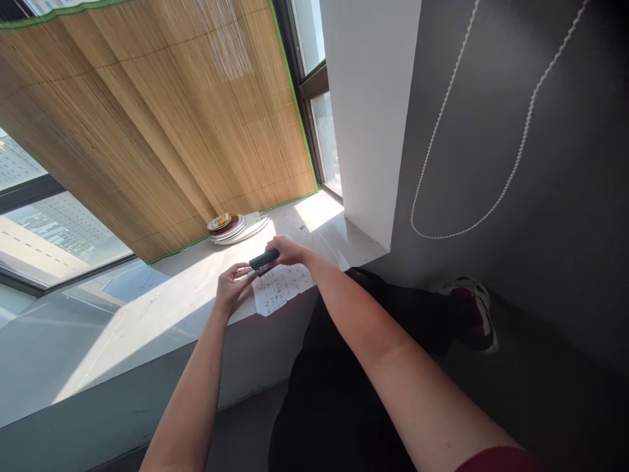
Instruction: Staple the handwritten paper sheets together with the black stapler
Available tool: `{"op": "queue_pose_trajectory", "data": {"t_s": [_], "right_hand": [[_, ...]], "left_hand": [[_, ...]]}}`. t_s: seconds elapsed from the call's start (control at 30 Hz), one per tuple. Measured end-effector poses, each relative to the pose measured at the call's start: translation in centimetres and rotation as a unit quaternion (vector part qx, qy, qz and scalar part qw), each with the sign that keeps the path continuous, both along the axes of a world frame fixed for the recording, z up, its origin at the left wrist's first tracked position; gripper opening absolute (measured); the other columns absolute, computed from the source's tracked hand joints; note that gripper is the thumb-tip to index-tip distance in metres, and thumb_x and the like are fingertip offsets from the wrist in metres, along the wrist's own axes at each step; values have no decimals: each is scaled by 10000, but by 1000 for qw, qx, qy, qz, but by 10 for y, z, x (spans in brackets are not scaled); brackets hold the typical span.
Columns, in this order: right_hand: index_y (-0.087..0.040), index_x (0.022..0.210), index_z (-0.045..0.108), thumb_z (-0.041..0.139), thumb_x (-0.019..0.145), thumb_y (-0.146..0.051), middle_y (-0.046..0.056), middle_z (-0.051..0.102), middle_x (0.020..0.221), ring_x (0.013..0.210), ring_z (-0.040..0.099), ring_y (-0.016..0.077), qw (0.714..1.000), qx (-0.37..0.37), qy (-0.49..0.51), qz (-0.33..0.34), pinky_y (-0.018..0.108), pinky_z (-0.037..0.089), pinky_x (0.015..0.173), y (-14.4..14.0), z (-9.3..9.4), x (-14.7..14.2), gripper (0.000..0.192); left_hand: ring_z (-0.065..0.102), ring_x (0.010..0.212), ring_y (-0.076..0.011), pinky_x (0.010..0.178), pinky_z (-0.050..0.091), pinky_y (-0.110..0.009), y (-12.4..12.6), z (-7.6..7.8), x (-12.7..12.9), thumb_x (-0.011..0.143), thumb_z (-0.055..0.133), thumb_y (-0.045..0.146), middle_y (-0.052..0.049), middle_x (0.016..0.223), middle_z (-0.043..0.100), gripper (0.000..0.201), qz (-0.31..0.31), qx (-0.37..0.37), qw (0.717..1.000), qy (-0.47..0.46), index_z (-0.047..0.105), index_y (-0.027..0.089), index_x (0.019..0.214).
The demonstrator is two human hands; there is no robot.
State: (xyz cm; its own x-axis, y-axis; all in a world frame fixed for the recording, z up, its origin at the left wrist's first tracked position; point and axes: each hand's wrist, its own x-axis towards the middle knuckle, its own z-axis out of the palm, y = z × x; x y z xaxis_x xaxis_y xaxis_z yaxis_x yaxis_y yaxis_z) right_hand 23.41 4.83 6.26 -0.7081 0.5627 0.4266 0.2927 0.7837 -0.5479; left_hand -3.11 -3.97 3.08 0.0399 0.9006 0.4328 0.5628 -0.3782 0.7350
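Observation:
A black stapler (264,260) is held above the windowsill, its far end toward the right. My right hand (286,250) is closed around that right end. At the stapler's left end is my left hand (232,286), thumb and fingers pinched together; what lies between the fingertips is too small to make out. Below the stapler, a white sheet of paper (282,288) with rows of handwriting lies on the sill, with its near edge reaching the sill's front edge and partly ragged. My right hand covers part of its far side.
Behind my hands, a stack of plates (228,231) with small items on top stands on the sill (191,288). A bamboo blind (187,111) hangs over the windows. On the right, a white beaded cord (528,124) loops before the grey wall (491,164). My shoe (476,314) is below.

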Motion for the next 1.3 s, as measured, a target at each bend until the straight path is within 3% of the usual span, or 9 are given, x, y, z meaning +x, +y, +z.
{"op": "queue_pose_trajectory", "data": {"t_s": [0.63, 1.07, 1.3], "right_hand": [[-138, 891, 802, 865, 814, -73, 55, 788, 954, 954, 640, 205, 997, -32, 43, -48, 317, 443, 887, 9, -4, 13, 119], [-131, 914, 824, 831, 762, -28, 51, 783, 905, 874, 682, 185, 991, -113, 56, -49, 281, 479, 797, 18, -12, 20, 184], [-137, 874, 791, 799, 774, -79, 55, 775, 918, 892, 682, 201, 988, -143, 60, -24, 294, 482, 797, 10, -4, 18, 116]], "left_hand": [[841, 1103, -385, 1025, 691, -566, -5, 1, -2, 790, 942, 625, -152, 1117, 859, 530, 44, 79, 996, -2, 775, 211, 1076], [848, 1075, -376, 1022, 694, -558, -10, 2, 1, 804, 941, 600, -128, 1069, 866, 493, 54, 103, 993, -5, 780, 216, 1069], [843, 1103, -363, 1062, 671, -566, -12, 3, 1, 851, 901, 583, -125, 1071, 864, 482, 62, 111, 992, 11, 758, 210, 1120]]}}
